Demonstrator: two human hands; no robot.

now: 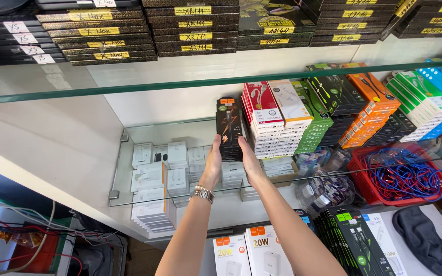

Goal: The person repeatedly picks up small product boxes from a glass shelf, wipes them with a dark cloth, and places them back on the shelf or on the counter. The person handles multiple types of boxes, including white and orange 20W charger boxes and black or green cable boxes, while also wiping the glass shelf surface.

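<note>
Glass shelf (180, 85) carries rows of coloured cable boxes (333, 110). Red basket (356, 171) at right holds tangled blue and red cables (400, 171). Left hand (213, 162) and right hand (249, 163) clasp stack of black boxes (229, 128) between palms, upright on lower shelf, just beside white-and-red stack (269, 122).

Glass shelves (180, 84) run across the frame. The upper shelf carries rows of flat black boxes (195, 28). The middle shelf (144, 128) bears stacked cable boxes (282, 122) at centre and right. The lower shelf (124, 197) holds white boxes (154, 179) at left and a red basket (364, 186) at right.
</note>
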